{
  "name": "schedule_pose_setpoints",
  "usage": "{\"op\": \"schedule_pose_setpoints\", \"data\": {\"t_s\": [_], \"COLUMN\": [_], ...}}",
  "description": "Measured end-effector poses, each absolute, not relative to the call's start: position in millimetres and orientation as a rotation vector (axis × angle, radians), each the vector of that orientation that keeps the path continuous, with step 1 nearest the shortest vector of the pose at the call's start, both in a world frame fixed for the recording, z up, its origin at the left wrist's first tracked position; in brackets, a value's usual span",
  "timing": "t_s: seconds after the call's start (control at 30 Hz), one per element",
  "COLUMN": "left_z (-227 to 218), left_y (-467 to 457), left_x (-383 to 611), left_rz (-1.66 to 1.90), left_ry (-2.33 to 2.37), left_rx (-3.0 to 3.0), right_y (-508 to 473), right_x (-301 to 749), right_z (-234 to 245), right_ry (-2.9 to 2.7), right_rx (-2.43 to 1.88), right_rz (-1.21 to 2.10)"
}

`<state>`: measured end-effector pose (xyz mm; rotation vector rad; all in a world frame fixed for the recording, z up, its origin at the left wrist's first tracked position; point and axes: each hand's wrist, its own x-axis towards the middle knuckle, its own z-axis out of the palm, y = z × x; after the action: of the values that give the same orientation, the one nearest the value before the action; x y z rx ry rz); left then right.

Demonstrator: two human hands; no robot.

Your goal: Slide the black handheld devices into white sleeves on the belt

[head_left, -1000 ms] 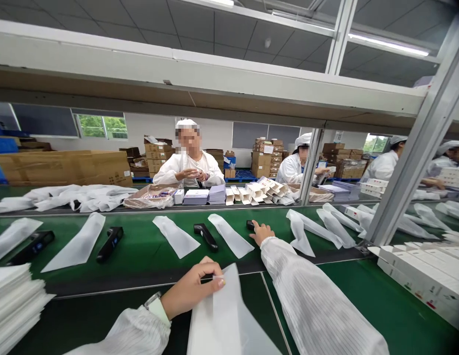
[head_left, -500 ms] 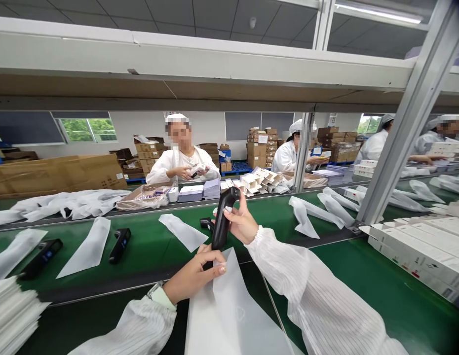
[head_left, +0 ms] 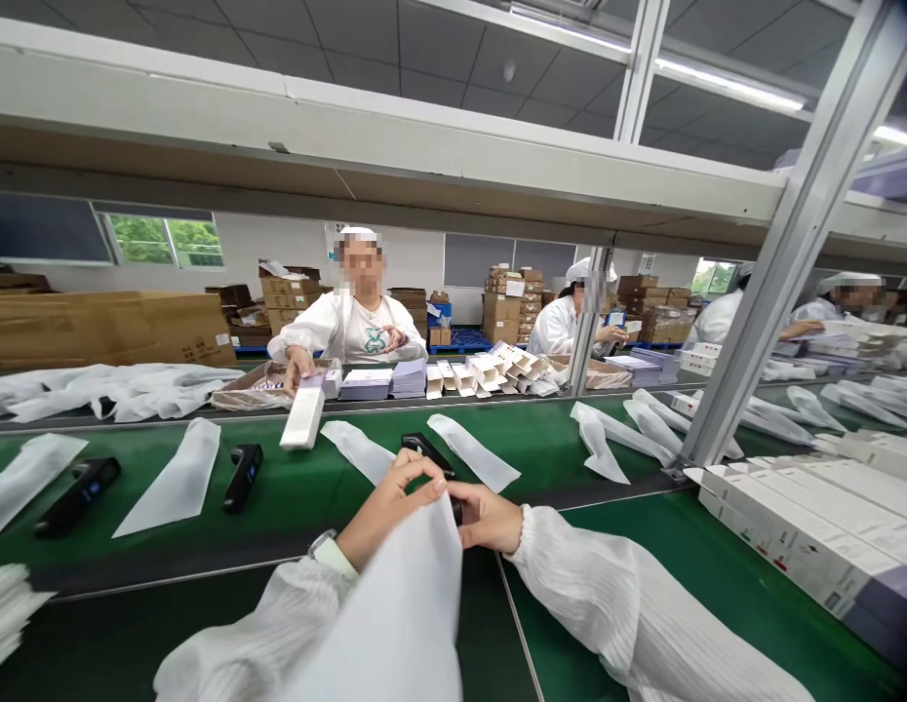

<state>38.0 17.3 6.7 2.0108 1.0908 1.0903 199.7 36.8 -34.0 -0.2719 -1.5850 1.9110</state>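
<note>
The left hand (head_left: 387, 502) is pinching the top edge of the white bag (head_left: 395, 604) while the right hand's (head_left: 493, 519) fingers are apparently gripping a mostly hidden black device (head_left: 457, 510) right beside it, above the worktop (head_left: 688, 546), so spreading the mouth and lining the device up is probably avoiding snags.

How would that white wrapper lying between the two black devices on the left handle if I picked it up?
The white wrapper would probably be floppy: it looks thin, and a similar piece farther right is creased. It's likely light, being sheet-like. Rolling seems unlikely, since it lies flat.
</note>
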Motion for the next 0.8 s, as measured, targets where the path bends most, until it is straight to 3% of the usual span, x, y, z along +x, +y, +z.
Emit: {"op": "schedule_pose_setpoints", "data": {"t_s": [0.13, 0.33, 0.6, 0.8], "left_z": [8, 14, 25, 25], "left_y": [19, -2, -6, -5], "left_x": [36, 46, 46, 42], "left_rz": [1.187, 0.965, 0.978, 0.953], "left_ry": [1.111, 1.155, 1.255, 1.235], "left_rx": [2.027, 2.085, 2.119, 2.124], "right_y": [19, 10, -10, -14], "right_x": [189, 162, 178, 185], "right_z": [-46, -52, -34, -34], "right_ry": [-1.109, -0.855, -1.166, -1.16], "right_rx": [-0.367, -0.482, -0.41, -0.526], "right_rz": [2.014, 1.817, 2.117, 2.139]}}
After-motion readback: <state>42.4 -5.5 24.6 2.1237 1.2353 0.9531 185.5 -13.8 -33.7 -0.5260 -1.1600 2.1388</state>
